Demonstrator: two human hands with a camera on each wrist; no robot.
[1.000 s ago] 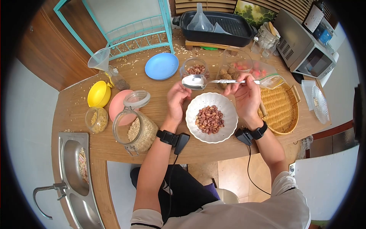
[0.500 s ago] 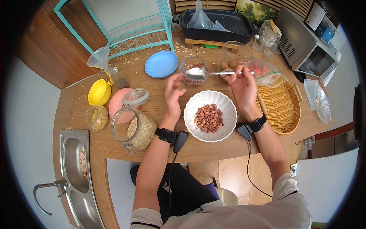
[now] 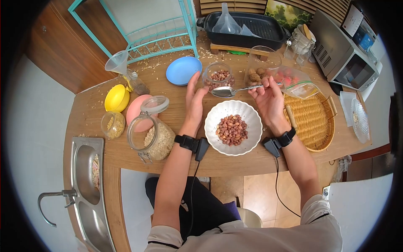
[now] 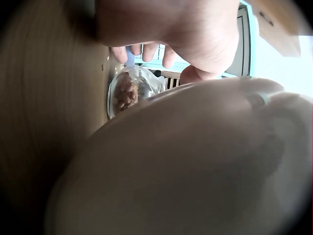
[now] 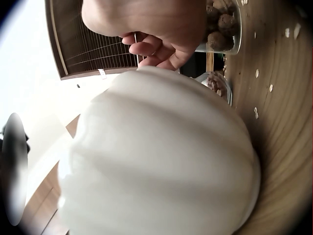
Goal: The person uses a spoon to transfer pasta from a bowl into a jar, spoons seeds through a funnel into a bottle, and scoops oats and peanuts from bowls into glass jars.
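Observation:
My right hand (image 3: 269,103) pinches the handle of a metal spoon (image 3: 223,92), whose bowl points left above the table. Just below the spoon stands a white fluted bowl (image 3: 212,136) with reddish nuts (image 3: 232,130) in it. Behind the spoon is a glass jar (image 3: 218,75) of similar nuts. My left hand (image 3: 194,107) is raised left of the white bowl, fingers extended, holding nothing. In the left wrist view the hand (image 4: 171,24) hangs over the pale bowl (image 4: 186,161); in the right wrist view the fluted bowl (image 5: 156,156) hides part of the scene.
An oat jar (image 3: 161,143), pink plate (image 3: 136,110), yellow bowl (image 3: 116,98) and blue plate (image 3: 184,70) are on the left. A wicker basket (image 3: 310,122), a bag (image 3: 300,86) and a container of brown balls (image 3: 257,74) are on the right. A black pan (image 3: 264,31) stands behind.
My left hand has drawn back from the spoon's bowl and its fingers have straightened. The spoon's bowl has dropped lower, closer to the white bowl's far rim. The head view has shifted slightly.

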